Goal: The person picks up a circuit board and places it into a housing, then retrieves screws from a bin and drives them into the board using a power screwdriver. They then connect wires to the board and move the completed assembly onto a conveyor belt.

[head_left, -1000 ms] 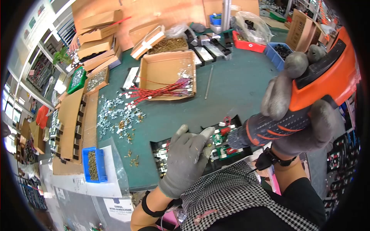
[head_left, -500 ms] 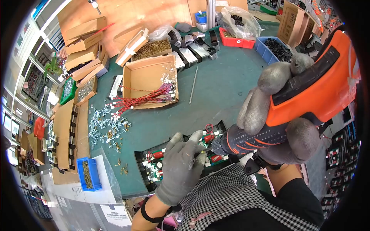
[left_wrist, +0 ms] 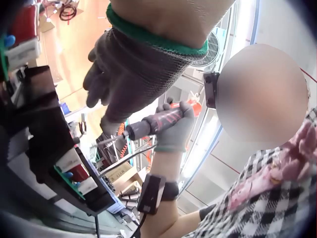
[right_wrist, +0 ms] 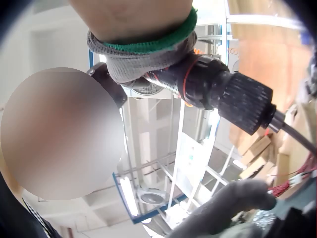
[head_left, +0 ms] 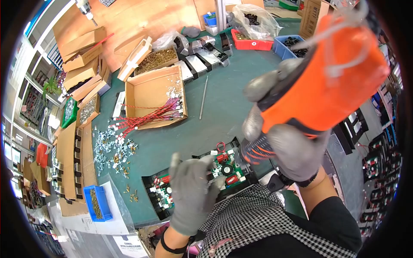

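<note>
My right hand [head_left: 297,157], in a grey glove, grips an orange and black electric screwdriver [head_left: 340,73] held nearly upright, its ribbed nose [head_left: 254,150] pointing down at green circuit boards [head_left: 226,167] in a black tray [head_left: 150,180]. My gloved left hand [head_left: 189,189] hovers over the boards just left of the tip, fingers extended and blurred. In the left wrist view the left hand [left_wrist: 133,74] hangs above the tray [left_wrist: 59,148], with the screwdriver [left_wrist: 158,121] behind it. The right wrist view shows the black chuck [right_wrist: 237,99] and a left fingertip [right_wrist: 233,198].
A cardboard box with red wires [head_left: 155,94], a heap of metal brackets [head_left: 112,148], a blue bin of screws [head_left: 95,202], a box of brass parts [head_left: 155,60], a metal rod [head_left: 203,98], heat sinks [head_left: 202,60] and red [head_left: 251,43] and blue [head_left: 292,47] bins crowd the green table.
The screwdriver has swung from lying slanted to nearly upright over the boards. My left hand has drawn back along the tray towards me, and my head has tipped so the table sits higher in view.
</note>
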`<state>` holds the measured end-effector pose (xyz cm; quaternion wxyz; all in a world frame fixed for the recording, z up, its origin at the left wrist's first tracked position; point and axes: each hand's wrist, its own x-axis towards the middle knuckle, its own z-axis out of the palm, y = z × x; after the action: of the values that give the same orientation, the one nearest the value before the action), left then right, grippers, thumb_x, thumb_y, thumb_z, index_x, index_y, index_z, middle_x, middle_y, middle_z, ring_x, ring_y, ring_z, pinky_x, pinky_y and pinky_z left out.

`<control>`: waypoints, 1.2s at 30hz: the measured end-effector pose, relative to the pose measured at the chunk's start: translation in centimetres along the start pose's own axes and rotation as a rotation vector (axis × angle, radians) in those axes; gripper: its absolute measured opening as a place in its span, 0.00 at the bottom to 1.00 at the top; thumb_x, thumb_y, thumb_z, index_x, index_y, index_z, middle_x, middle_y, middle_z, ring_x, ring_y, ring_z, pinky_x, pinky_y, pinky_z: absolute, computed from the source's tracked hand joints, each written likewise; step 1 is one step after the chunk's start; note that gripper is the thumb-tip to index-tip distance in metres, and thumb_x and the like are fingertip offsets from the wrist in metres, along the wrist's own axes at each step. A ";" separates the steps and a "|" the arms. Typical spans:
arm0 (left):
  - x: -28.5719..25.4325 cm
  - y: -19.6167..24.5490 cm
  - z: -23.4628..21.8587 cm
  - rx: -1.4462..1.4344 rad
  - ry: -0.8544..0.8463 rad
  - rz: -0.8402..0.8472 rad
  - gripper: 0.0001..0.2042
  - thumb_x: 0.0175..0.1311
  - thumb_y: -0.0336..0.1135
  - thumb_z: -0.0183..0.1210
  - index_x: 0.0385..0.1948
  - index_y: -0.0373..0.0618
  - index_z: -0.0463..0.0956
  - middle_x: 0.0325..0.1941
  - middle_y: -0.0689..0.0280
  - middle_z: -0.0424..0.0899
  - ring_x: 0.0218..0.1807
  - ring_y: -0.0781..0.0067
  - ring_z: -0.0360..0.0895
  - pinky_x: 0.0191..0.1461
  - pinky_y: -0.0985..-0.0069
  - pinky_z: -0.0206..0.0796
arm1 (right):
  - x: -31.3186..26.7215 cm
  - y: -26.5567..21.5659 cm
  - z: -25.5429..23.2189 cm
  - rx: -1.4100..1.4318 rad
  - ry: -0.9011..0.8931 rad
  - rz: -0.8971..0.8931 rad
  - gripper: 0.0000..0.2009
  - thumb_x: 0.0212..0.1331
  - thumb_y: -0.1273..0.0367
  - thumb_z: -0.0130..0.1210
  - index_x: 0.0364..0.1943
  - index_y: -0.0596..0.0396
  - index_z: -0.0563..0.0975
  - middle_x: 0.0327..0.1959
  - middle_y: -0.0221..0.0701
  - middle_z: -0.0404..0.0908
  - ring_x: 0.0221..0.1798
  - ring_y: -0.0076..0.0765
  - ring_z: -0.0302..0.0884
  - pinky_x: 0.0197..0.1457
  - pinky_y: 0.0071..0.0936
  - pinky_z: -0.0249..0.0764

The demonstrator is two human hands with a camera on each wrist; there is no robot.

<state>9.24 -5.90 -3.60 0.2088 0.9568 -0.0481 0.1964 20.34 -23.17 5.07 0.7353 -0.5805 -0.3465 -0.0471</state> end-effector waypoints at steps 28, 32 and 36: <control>-0.4 -0.9 2.1 0.163 -0.200 -0.017 0.43 0.45 0.70 0.61 0.54 0.39 0.71 0.47 0.57 0.80 0.60 0.53 0.70 0.74 0.45 0.40 | -0.3 5.4 1.0 -0.146 0.109 0.049 0.23 0.47 0.80 0.57 0.52 0.60 0.69 0.42 0.35 0.80 0.34 0.25 0.78 0.38 0.24 0.76; -0.9 -1.1 2.2 0.156 -0.188 -0.019 0.44 0.46 0.68 0.61 0.58 0.40 0.69 0.51 0.57 0.78 0.63 0.55 0.68 0.73 0.46 0.41 | -0.6 4.6 1.3 -0.205 0.121 0.152 0.25 0.50 0.77 0.55 0.56 0.60 0.67 0.45 0.40 0.79 0.33 0.27 0.79 0.37 0.26 0.77; -1.9 -2.2 -0.6 0.180 -0.110 -0.060 0.40 0.50 0.64 0.62 0.60 0.42 0.68 0.54 0.58 0.76 0.64 0.55 0.68 0.72 0.48 0.45 | -0.9 5.0 2.1 -0.156 0.156 0.077 0.25 0.51 0.75 0.53 0.57 0.60 0.66 0.47 0.40 0.78 0.33 0.27 0.77 0.38 0.25 0.76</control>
<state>7.64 -3.66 -4.65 0.1250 0.9820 -0.0131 0.1409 21.01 -20.01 0.64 0.7140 -0.6434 -0.2609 -0.0905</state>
